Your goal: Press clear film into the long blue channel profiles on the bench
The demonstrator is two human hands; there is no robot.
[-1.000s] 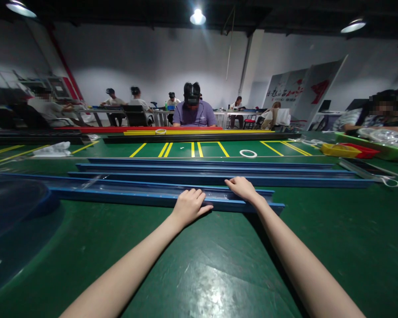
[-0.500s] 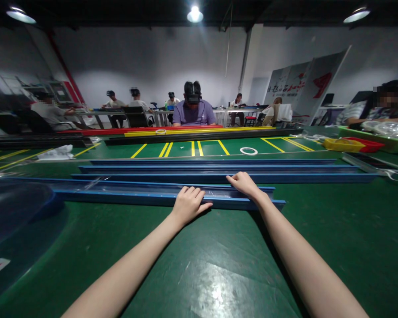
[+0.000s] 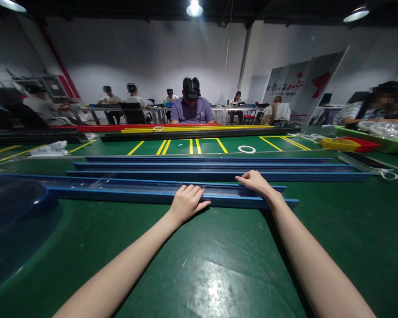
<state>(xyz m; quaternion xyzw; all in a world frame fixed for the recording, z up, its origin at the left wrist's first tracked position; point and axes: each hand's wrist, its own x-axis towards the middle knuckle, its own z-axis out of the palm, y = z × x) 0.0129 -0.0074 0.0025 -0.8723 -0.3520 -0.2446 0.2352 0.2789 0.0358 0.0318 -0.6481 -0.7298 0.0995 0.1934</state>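
A long blue channel [image 3: 146, 197] lies nearest me on the green table [image 3: 199, 256], with clear film inside it. My left hand [image 3: 187, 202] rests over its near rim, fingers curled into the channel and thumb along the near side. Farther right, my right hand [image 3: 254, 182] is closed over the far rim close to the channel's right end; whatever is between its fingertips is too small to make out. Just beyond, more blue channels [image 3: 219, 176] lie side by side.
A big transparent blue object [image 3: 13, 203] stands at the left. Farther back are black bars [image 3: 199, 134], a yellow bar [image 3: 135, 131], a white ring [image 3: 246, 149] and a yellow tray [image 3: 338, 144]. A person [image 3: 192, 108] sits opposite.
The nearest blue channel has slid to the right, and my right hand has moved right with it. My left hand has hardly moved. The view has shifted slightly.
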